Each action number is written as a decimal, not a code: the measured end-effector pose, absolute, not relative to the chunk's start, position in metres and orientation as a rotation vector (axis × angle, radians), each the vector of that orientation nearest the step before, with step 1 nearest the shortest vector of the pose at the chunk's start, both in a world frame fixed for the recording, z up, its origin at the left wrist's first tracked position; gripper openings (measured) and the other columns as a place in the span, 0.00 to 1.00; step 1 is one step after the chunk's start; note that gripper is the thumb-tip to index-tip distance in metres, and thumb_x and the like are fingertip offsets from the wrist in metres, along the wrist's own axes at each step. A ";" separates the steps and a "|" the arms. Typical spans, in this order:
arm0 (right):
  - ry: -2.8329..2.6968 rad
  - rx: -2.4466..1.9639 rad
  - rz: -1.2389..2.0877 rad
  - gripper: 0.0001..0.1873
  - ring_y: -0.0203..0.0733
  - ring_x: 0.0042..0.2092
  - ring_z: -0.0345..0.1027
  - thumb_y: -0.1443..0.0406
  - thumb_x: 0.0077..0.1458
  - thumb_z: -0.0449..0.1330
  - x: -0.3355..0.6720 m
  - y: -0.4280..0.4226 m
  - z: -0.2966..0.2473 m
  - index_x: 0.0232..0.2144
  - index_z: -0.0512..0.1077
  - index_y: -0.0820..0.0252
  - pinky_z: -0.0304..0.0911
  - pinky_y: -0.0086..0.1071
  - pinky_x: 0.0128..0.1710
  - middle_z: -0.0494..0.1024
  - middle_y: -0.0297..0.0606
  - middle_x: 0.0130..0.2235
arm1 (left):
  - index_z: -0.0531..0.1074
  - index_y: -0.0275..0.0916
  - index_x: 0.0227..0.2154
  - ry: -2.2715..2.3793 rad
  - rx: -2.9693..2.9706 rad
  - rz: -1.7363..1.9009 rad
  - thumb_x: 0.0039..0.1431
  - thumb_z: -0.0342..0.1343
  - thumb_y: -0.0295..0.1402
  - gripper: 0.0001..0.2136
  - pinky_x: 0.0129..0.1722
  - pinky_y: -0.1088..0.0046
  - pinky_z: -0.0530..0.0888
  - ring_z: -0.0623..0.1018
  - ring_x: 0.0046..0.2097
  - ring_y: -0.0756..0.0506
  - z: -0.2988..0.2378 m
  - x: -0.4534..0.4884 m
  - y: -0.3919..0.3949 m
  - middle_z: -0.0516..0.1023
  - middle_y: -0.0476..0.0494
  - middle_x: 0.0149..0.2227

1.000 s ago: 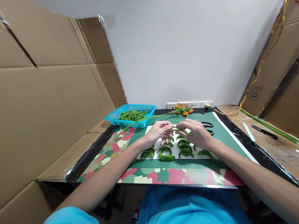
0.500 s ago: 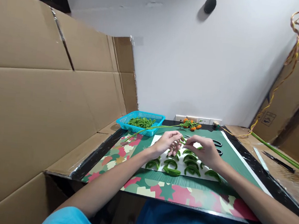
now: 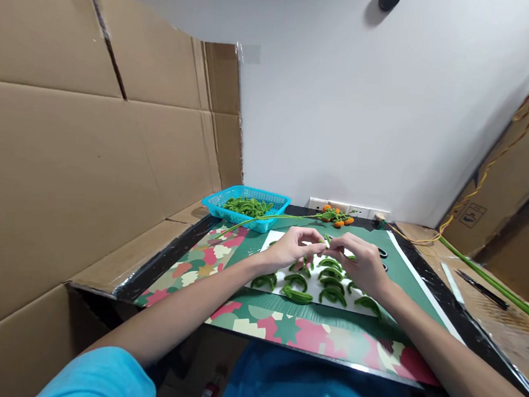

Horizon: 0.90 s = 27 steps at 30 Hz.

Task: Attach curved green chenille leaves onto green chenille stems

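My left hand and my right hand meet above a white sheet, both pinching one short green fuzzy piece between their fingertips. Under the hands, several curved green fuzzy pieces lie in rows on the sheet. The sheet rests on a green mat over a camouflage-patterned cover.
A turquoise basket of green pieces stands at the back left. A long green stem with orange flowers lies behind the sheet. Black scissors sit by my right hand. Cardboard walls enclose both sides; green stems and a black tool lie right.
The view tilted up and shifted slightly. My hands stayed together over the sheet, fingertips drawing closer on the small green piece.
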State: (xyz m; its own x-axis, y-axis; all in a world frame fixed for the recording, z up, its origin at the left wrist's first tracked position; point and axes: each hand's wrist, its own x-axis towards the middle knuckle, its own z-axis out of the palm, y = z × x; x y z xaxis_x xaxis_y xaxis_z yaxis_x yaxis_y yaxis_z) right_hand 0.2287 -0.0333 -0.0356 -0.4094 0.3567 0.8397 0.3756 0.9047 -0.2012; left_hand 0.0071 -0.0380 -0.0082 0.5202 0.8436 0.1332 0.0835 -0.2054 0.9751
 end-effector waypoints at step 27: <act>-2.115 -0.505 -0.124 0.06 0.42 0.37 0.73 0.67 0.72 0.56 0.224 -0.032 -0.042 0.46 0.73 0.55 0.69 0.34 0.36 0.80 0.40 0.37 | 0.79 0.35 0.36 0.760 1.612 1.143 0.54 0.73 0.44 0.17 0.48 0.68 0.75 0.81 0.43 0.45 -0.010 0.007 -0.028 0.84 0.41 0.40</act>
